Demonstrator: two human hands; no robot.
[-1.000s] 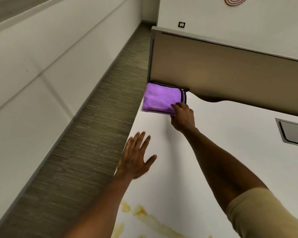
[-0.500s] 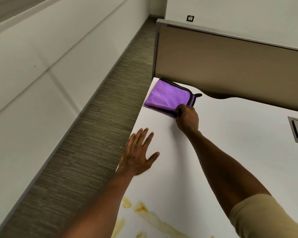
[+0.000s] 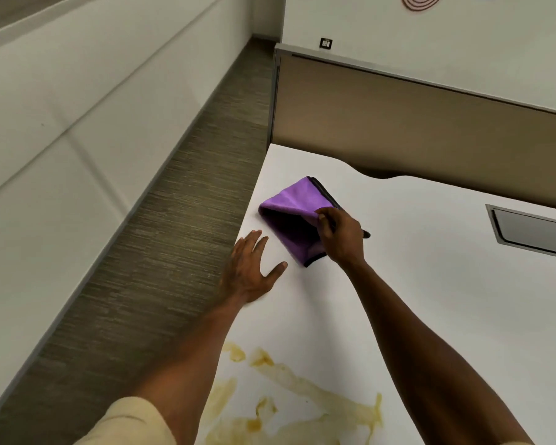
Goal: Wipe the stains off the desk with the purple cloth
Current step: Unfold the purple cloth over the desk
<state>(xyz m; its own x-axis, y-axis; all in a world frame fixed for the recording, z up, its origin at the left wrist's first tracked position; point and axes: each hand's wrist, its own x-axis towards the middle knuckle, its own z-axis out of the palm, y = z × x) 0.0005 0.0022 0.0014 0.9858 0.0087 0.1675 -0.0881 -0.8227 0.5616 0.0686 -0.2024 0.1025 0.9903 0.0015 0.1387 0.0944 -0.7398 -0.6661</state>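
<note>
The folded purple cloth [image 3: 292, 216] with a black edge hangs lifted just above the white desk [image 3: 430, 284], near its left edge. My right hand [image 3: 342, 234] pinches the cloth's right side, fingers curled round the fabric. My left hand [image 3: 249, 269] lies flat on the desk at its left edge, fingers spread, a short way in front of the cloth and not touching it. Yellow-brown stains [image 3: 289, 393] smear the desk close to me, between my two forearms.
A tan partition panel [image 3: 398, 123] rises along the desk's far side. A grey cable hatch [image 3: 533, 231] is set into the desk at the right. Left of the desk runs striped carpet [image 3: 161, 252] beside a white wall.
My right hand has pulled the cloth from the far corner by the partition toward me and lifted it, so it now droops half open. My left hand has stayed flat on the desk.
</note>
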